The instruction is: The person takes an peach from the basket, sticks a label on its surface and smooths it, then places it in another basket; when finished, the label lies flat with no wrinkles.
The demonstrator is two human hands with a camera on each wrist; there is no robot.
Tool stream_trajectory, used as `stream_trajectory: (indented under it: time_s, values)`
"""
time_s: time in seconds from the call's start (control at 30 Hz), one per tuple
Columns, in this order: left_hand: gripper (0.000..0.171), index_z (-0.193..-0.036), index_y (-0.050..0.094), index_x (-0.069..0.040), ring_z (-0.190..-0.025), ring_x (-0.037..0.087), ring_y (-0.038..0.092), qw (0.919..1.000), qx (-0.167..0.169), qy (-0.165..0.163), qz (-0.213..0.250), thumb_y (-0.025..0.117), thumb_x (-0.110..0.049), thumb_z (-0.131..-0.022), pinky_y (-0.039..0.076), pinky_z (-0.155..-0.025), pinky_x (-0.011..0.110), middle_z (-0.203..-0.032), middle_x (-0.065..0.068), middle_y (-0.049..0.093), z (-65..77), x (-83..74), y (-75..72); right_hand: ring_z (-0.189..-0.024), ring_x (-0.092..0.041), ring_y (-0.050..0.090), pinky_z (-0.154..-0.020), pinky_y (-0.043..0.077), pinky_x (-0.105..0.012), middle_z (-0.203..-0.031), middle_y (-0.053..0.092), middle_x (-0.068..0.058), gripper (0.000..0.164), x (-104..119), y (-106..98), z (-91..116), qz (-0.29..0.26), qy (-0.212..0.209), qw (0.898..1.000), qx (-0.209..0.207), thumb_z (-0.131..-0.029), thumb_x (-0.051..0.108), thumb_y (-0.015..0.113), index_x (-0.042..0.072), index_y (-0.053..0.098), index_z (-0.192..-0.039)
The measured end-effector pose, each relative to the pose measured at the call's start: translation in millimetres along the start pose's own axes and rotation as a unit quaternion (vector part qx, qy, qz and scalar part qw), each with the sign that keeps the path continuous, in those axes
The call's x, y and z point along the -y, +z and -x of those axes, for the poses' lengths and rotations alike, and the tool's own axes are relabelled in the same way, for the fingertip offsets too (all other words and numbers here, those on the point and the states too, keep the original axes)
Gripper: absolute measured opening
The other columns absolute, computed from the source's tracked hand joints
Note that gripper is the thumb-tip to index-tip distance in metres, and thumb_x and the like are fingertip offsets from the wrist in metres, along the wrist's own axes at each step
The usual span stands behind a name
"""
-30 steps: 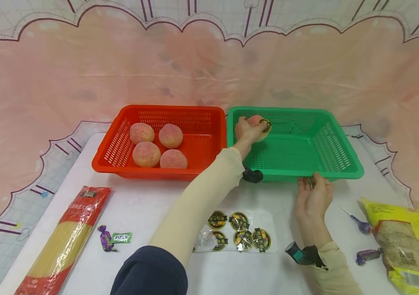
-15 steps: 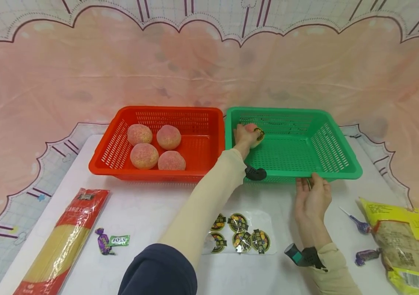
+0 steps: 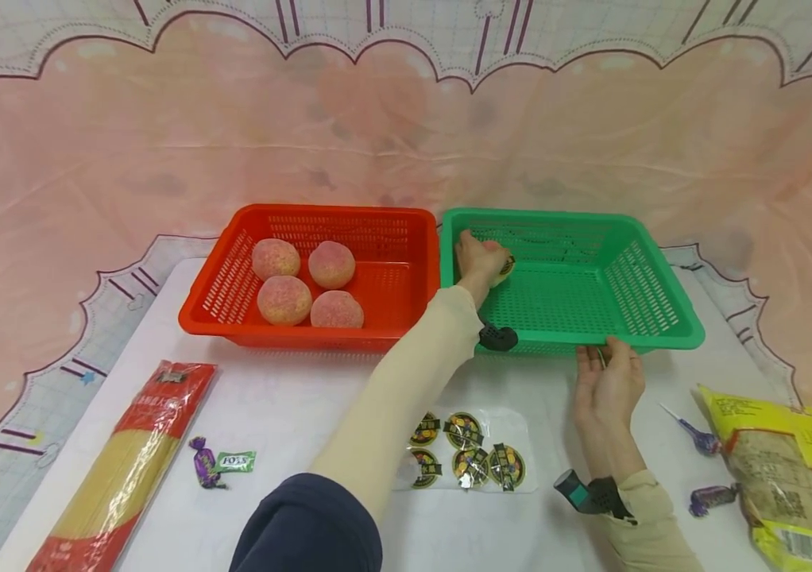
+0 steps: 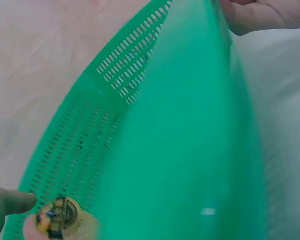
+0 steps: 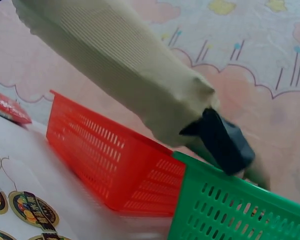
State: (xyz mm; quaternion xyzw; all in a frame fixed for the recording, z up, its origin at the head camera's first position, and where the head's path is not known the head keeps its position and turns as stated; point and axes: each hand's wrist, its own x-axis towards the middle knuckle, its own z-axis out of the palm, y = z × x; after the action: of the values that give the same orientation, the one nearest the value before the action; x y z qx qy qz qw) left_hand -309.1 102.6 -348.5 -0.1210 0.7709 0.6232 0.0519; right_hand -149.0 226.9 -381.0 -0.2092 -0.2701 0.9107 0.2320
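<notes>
In the head view my left hand (image 3: 479, 258) reaches over the left end of the green basket (image 3: 592, 338), right above a peach (image 3: 504, 272). A round black-and-gold sticker (image 4: 65, 216) shows on that peach in the left wrist view, where the thumb (image 4: 21, 201) is straight and slightly apart from the fruit. My right hand (image 3: 609, 389) grips the front rim of the green basket, palm turned up. Several peaches (image 3: 284, 300) without visible stickers lie in the left half of the red basket (image 3: 399, 342).
A sheet of stickers (image 3: 520, 421) lies in front, partly behind the left sleeve. Noodles in a red pack (image 3: 127, 461) and two candies (image 3: 236, 461) are on the left. A lollipop (image 3: 705, 439), purple candy (image 3: 712, 498) and yellow bag (image 3: 792, 477) sit right.
The stickered peach has been lowered into the green basket's left end. Since then my left fingers have lifted a little off it. My right hand has stayed at the rim.
</notes>
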Motion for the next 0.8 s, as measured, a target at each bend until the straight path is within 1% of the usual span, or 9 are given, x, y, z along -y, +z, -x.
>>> stream_trajectory:
  time_s: [0.1,0.2,0.33,0.4,0.43,0.53,0.67,0.73,0.8]
  values:
    - [0.071,-0.138,0.023,-0.020,-0.107,0.018,0.046,0.9999,0.007,0.006,-0.006,0.064,-0.021,-0.080,0.044,-0.083,0.031,-0.126,0.004,0.041,2.4,-6.1,-3.7,-0.084,-0.018,0.044,-0.076,0.044,-0.028,-0.095,0.043,-0.007,0.013,-0.3,-0.5,-0.2,-0.013,0.005,1.000,-0.001,-0.084,0.005,0.055,0.004,0.044,-0.089]
    - [0.069,-0.138,0.024,-0.021,-0.117,0.020,0.043,0.9987,0.047,0.013,0.017,0.063,-0.025,-0.081,0.043,-0.090,0.034,-0.133,0.005,0.038,7.4,-14.1,-14.4,-0.085,-0.018,0.043,-0.077,0.044,-0.028,-0.096,0.042,-0.006,0.016,0.0,-0.5,-0.6,-0.022,0.009,1.000,0.006,-0.085,0.005,0.054,0.005,0.042,-0.096]
    - [0.065,-0.138,0.025,-0.022,-0.127,0.021,0.035,0.9919,0.110,0.023,0.059,0.060,-0.027,-0.083,0.036,-0.099,0.039,-0.143,0.005,0.028,19.5,-23.7,-41.2,-0.085,-0.018,0.042,-0.076,0.043,-0.028,-0.096,0.042,-0.005,0.020,0.3,0.7,-1.9,-0.020,0.017,0.999,0.024,-0.087,0.006,0.050,0.007,0.039,-0.104]
    - [0.063,-0.137,0.027,-0.023,-0.128,0.019,0.034,0.9884,0.130,0.030,0.073,0.060,-0.029,-0.084,0.032,-0.102,0.040,-0.143,0.003,0.029,27.5,-25.7,-55.9,-0.084,-0.018,0.042,-0.075,0.043,-0.028,-0.095,0.041,-0.005,0.021,0.4,1.4,-2.6,-0.017,0.021,0.999,0.032,-0.087,0.008,0.050,0.008,0.039,-0.106]
    - [0.063,-0.136,0.029,-0.024,-0.126,0.019,0.036,0.9863,0.137,0.035,0.085,0.061,-0.029,-0.083,0.033,-0.102,0.040,-0.142,0.003,0.031,32.0,-25.4,-62.5,-0.084,-0.018,0.041,-0.075,0.043,-0.028,-0.096,0.041,-0.005,0.021,0.4,1.7,-2.7,-0.013,0.024,0.999,0.034,-0.088,0.009,0.050,0.008,0.040,-0.106]
    - [0.058,-0.132,0.035,-0.023,-0.120,0.017,0.045,0.9752,0.168,0.052,0.134,0.063,-0.027,-0.081,0.037,-0.100,0.037,-0.136,0.001,0.038,48.1,-17.9,-81.0,-0.086,-0.018,0.040,-0.076,0.042,-0.027,-0.097,0.040,-0.004,0.020,0.3,1.4,-2.2,-0.006,0.030,0.999,0.036,-0.087,0.012,0.051,0.009,0.040,-0.104]
    - [0.042,-0.123,0.044,-0.019,-0.110,0.020,0.055,0.9513,0.229,0.075,0.193,0.060,-0.020,-0.084,0.045,-0.091,0.033,-0.125,0.001,0.050,71.9,4.3,-107.1,-0.086,-0.018,0.040,-0.075,0.042,-0.028,-0.094,0.039,-0.004,0.016,-0.1,-0.7,1.6,0.011,0.039,0.999,0.025,-0.088,0.014,0.052,0.010,0.039,-0.096]
    - [0.034,-0.119,0.048,-0.018,-0.105,0.021,0.058,0.9456,0.246,0.080,0.197,0.057,-0.019,-0.086,0.046,-0.089,0.032,-0.120,0.003,0.054,82.4,16.7,-122.3,-0.085,-0.018,0.041,-0.072,0.042,-0.028,-0.092,0.038,-0.003,0.017,0.2,-2.1,5.0,0.021,0.043,0.999,0.014,-0.087,0.016,0.054,0.010,0.039,-0.094]
    - [0.031,-0.118,0.050,-0.014,-0.102,0.020,0.060,0.9438,0.252,0.084,0.196,0.055,-0.020,-0.088,0.047,-0.088,0.032,-0.119,0.007,0.056,91.6,29.5,-136.7,-0.080,-0.018,0.041,-0.067,0.041,-0.028,-0.088,0.037,-0.002,0.019,1.0,-3.9,9.6,0.037,0.042,0.998,0.004,-0.086,0.018,0.056,0.010,0.040,-0.093]
